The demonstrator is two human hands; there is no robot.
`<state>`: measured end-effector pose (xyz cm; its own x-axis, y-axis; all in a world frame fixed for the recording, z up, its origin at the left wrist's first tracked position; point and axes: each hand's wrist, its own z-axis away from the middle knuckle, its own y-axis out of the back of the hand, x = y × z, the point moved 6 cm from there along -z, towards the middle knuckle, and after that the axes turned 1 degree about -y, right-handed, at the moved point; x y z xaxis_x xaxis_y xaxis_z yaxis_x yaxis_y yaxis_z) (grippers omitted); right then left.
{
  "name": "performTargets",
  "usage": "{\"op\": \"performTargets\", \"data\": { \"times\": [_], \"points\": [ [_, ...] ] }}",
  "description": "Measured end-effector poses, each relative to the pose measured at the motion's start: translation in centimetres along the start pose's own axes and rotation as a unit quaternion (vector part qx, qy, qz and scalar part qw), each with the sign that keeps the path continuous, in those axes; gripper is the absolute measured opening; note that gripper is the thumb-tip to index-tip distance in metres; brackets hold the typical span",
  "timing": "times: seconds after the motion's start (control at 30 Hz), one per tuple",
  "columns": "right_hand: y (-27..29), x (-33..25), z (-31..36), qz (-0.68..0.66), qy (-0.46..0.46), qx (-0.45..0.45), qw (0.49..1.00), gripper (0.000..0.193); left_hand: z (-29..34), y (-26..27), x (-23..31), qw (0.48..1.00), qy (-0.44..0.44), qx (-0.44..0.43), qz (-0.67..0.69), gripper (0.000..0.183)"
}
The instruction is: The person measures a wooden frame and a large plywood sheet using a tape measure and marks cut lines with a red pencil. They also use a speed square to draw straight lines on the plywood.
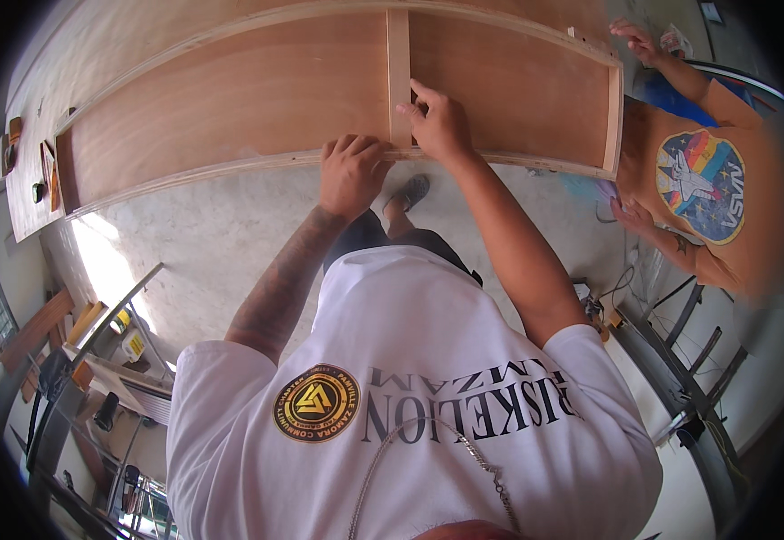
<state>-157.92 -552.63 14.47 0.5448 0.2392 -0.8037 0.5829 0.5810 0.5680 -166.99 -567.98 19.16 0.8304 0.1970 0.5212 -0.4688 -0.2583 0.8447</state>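
In front of me lies a long, shallow wooden frame with a brown plywood panel [239, 99] inside pale edge strips. A narrow wooden crosspiece [398, 54] runs across it, splitting the panel into two sections. My left hand [353, 171] curls its fingers over the near edge rail [230, 168], left of the crosspiece. At the crosspiece's near end is my right hand [441, 121], thumb lying over the strip and index finger along its right side. Its other fingers are bent, and their tips are partly hidden.
A co-worker in an orange shirt [698, 171] stands at the frame's right end, both hands near it. Small tools [48, 175] lie at the table's left end. Metal bars [680, 396] and a cable are at right; wood pieces [45, 328] and a yellow-white container [131, 342] at left.
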Motion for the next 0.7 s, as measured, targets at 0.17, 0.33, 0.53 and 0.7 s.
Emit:
{"op": "performTargets", "data": {
  "times": [0.17,0.33,0.53,0.7],
  "points": [
    [0.3,-0.8,0.0,0.008,-0.030,-0.004,1.000,0.058,-0.2,0.2,0.3,1.000,0.006,-0.002,0.001,0.020],
    [1.1,-1.6,0.2,0.029,-0.032,-0.078,0.996,0.066,-0.6,0.2,0.1,0.997,0.043,-0.049,0.032,0.028],
    [1.1,-1.1,1.3,0.019,-0.033,-0.087,0.995,0.072,-1.1,-0.1,0.3,0.997,-0.030,-0.069,0.035,0.023],
    [1.0,-1.0,1.4,0.009,-0.014,-0.074,0.997,0.071,-1.1,0.0,0.5,0.997,-0.049,-0.052,0.035,0.021]
  ]
}}
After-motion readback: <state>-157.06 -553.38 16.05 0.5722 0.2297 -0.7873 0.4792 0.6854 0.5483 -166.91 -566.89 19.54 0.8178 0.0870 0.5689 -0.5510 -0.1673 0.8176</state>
